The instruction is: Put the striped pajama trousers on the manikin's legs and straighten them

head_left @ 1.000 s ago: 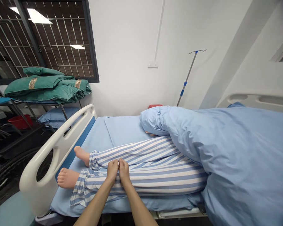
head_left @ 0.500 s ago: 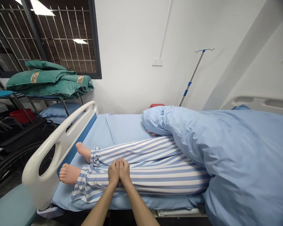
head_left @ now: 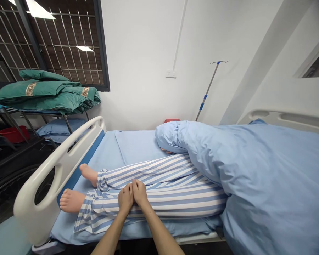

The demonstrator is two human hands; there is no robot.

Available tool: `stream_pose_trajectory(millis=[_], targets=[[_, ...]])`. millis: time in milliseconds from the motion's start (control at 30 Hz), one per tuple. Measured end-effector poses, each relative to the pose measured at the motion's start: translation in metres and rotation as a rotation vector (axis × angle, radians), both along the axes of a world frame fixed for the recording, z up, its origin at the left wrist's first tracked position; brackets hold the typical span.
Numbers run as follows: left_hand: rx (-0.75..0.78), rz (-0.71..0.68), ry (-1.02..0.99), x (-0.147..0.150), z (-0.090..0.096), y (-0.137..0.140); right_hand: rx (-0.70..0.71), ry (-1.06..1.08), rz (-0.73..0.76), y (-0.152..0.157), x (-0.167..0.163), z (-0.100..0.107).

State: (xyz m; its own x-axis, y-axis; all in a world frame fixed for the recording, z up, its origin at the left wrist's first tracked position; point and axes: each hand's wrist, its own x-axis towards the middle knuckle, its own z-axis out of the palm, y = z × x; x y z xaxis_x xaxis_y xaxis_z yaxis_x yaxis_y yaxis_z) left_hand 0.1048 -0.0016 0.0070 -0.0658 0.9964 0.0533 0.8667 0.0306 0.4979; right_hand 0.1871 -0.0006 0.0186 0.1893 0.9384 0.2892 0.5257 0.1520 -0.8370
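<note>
A figure, seemingly a manikin, lies on the bed in blue-and-white striped trousers (head_left: 180, 200), bare feet (head_left: 72, 201) towards the footboard. My left hand (head_left: 126, 198) and my right hand (head_left: 139, 193) rest side by side on the nearer lower leg, thumb sides touching. Both are closed, knuckles up, with the fingers bent over the far side of the trouser leg; the fingertips are hidden. A light-blue quilt (head_left: 255, 170) covers the upper body. Some fingers of the figure (head_left: 165, 150) peek out under its folded edge.
The white footboard (head_left: 29, 193) stands at the left, the headboard (head_left: 289, 118) at the far right. Behind the bed are an IV pole (head_left: 208, 86) and a wall socket (head_left: 171, 74). Green folded quilts (head_left: 50, 94), a red bucket (head_left: 14, 134) and a wheelchair (head_left: 13, 184) are at the left.
The view has shifted slightly, so the scene sits further left. My hands stay on the same leg; the left now sits a little lower than the right, and their wrists are slightly further apart.
</note>
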Motion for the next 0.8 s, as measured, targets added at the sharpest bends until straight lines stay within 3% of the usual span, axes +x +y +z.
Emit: stream_pose_trajectory(millis=[133,367,600,700,800], targets=[[0.009,0.023,0.015,0.002,-0.001,0.001,0.008,0.066,-0.053,-0.003,-0.001,-0.017],[-0.006,0.016,-0.026,0.002,-0.006,0.002,0.011,0.165,-0.044,0.0,0.002,-0.018],[-0.039,-0.14,-0.502,0.015,0.016,0.026,0.067,0.345,-0.046,0.007,0.007,-0.021],[0.026,-0.069,-0.675,0.028,0.021,0.028,0.07,0.43,-0.061,0.009,0.01,-0.019],[0.105,0.024,-0.749,0.035,0.013,0.021,0.069,0.441,-0.083,0.008,0.011,-0.019]])
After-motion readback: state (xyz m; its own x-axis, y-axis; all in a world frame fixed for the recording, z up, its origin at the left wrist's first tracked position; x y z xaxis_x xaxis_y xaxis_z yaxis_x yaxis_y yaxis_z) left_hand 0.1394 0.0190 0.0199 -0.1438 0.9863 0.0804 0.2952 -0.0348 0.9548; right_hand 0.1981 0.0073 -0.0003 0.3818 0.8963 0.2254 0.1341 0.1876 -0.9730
